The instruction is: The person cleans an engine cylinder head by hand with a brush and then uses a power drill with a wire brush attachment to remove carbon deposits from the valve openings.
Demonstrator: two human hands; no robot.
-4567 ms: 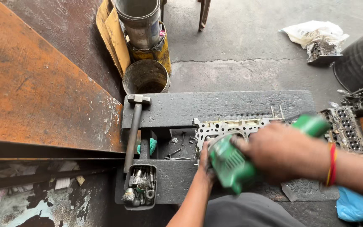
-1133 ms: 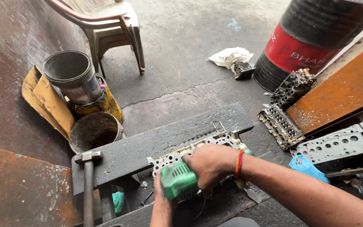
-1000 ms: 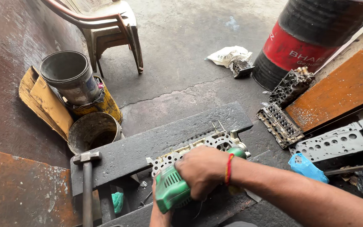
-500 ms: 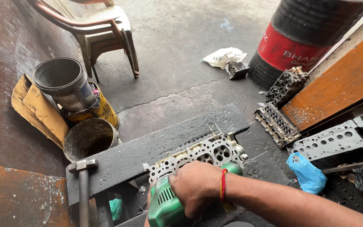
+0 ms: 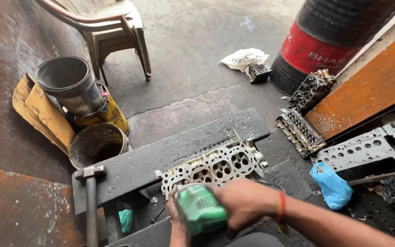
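Observation:
A grey metal cylinder head (image 5: 216, 167) with round openings lies on a dark steel slab (image 5: 161, 158) on the floor. My right hand (image 5: 241, 201), with a red thread at the wrist, grips the top of a green power tool (image 5: 200, 215) held at the head's near edge. My left hand (image 5: 175, 219) is mostly hidden under the tool and supports it from the left side. The tool's working end is out of sight beneath my hands.
A hammer (image 5: 90, 201) leans on the slab's left end. Buckets (image 5: 72, 89) and a rusty pot (image 5: 98, 142) stand at left, a plastic chair (image 5: 113, 32) behind. A red and black drum (image 5: 330, 41), more cylinder heads (image 5: 300, 130), an orange panel (image 5: 366, 91) and a blue bag (image 5: 330, 185) are at right.
The view has swung left and up, from the tool tray to the chair and drum. My hands and the green tool have slid toward the lower left of the cylinder head.

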